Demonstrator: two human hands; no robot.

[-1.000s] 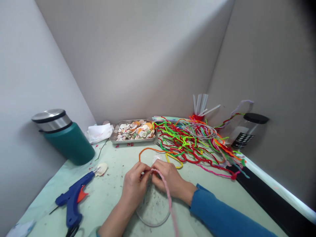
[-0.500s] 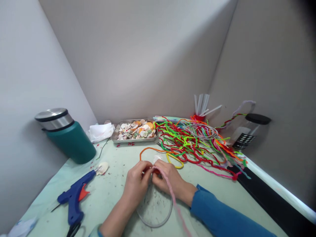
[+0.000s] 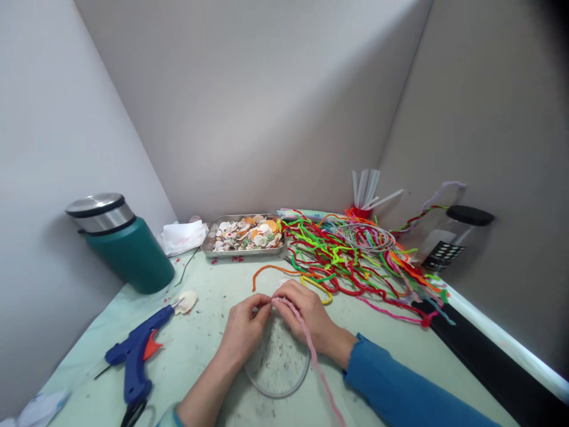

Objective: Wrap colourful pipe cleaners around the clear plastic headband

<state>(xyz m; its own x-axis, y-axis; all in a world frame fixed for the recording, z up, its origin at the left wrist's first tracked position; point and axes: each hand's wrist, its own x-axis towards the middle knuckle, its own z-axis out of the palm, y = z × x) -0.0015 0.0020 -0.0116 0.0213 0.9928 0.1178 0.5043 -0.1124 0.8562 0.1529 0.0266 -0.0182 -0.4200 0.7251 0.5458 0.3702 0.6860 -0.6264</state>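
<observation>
My left hand [image 3: 242,331] and my right hand [image 3: 309,317] meet near the table's middle, both pinched on the far rim of a thin metal ring [image 3: 278,392] that lies flat below them. A pink pipe cleaner [image 3: 311,350] starts at the pinch point and trails back toward me over my right wrist. My right arm wears a blue sleeve [image 3: 400,394]. What my fingertips press between them is too small to make out beyond the ring and the pink strand.
A heap of coloured pipe cleaners [image 3: 355,258] covers the right back. Behind my hands stands a metal tray of shells [image 3: 244,234]. At the left are a blue glue gun [image 3: 136,356], a loose shell [image 3: 186,301], a green flask [image 3: 122,246], and scissors [image 3: 133,412].
The trailing pink pipe cleaner has swung a little to the right. My hands have stayed joined at the ring's rim, with only small finger shifts.
</observation>
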